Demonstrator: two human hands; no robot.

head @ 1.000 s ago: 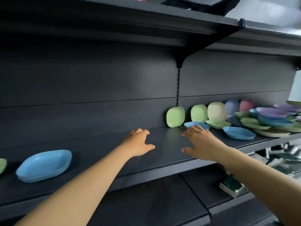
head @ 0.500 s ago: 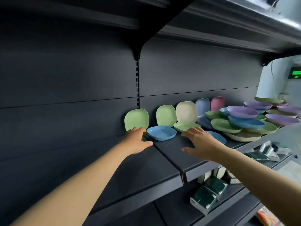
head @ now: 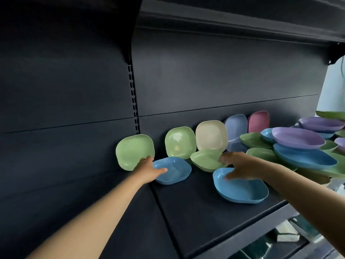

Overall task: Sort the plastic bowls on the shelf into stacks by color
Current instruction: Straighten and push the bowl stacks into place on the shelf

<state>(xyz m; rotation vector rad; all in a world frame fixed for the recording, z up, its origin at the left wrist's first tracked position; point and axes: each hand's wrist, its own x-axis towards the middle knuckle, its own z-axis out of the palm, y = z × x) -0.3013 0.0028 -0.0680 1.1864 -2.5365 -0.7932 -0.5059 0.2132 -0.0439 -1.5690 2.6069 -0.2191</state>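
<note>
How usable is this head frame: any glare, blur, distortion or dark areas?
Head view: wide-angle bending curves the dark metal shelf edges; soft glare on the upright green plastic bowl; right hand slightly motion-blurred over the blue plastic bowl; upper-left panels nearly black; bright window wash at right.

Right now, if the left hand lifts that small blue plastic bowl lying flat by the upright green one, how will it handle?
The small blue plastic bowl probably stays stiff and light: thin moulded walls. Its glossy surface may slip. Lifting could topple the upright green plastic bowl beside it.

Single head-worn wide view, close, facing forward and slightly down at dark shelf (head: 214,208)
</note>
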